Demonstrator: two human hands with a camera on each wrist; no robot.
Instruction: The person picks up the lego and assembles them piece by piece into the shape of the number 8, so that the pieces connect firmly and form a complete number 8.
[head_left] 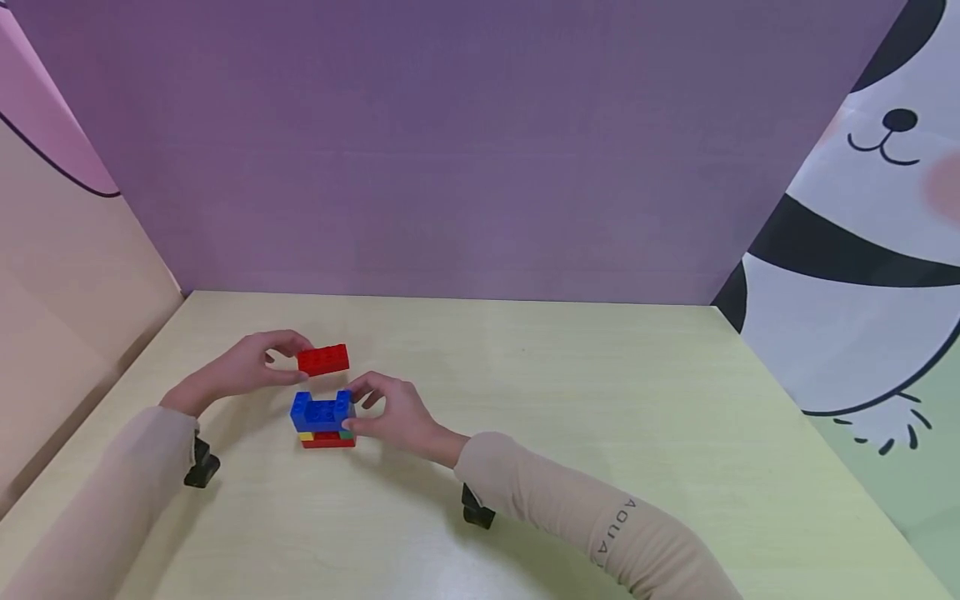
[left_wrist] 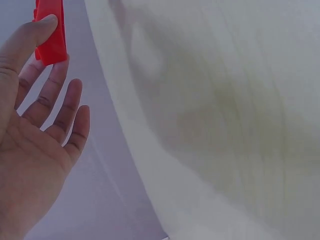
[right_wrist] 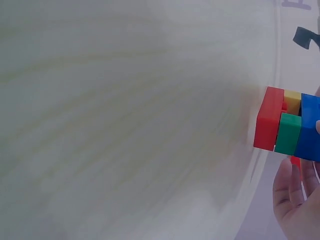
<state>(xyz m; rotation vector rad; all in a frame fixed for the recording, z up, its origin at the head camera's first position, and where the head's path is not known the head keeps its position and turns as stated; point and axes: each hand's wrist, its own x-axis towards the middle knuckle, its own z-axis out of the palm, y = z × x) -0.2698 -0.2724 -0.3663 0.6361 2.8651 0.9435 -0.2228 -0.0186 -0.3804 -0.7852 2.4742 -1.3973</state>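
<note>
My left hand (head_left: 251,364) pinches a long red brick (head_left: 323,360) by its left end, above and behind the stack. In the left wrist view the thumb lies on one face of this red brick (left_wrist: 52,35), with fingers behind it. My right hand (head_left: 401,414) holds the right end of the blue top part (head_left: 322,414) of the stack, which has a raised block at each end. Beneath the blue, a yellow brick (right_wrist: 292,101) and a green brick (right_wrist: 288,133) sit side by side on a red base brick (right_wrist: 269,118). Some fingertips are hidden.
The pale wooden table (head_left: 585,417) meets a purple wall panel (head_left: 450,167) at its back edge. A panda drawing (head_left: 862,333) covers the right wall. Black wrist straps (head_left: 201,463) sit below both sleeves.
</note>
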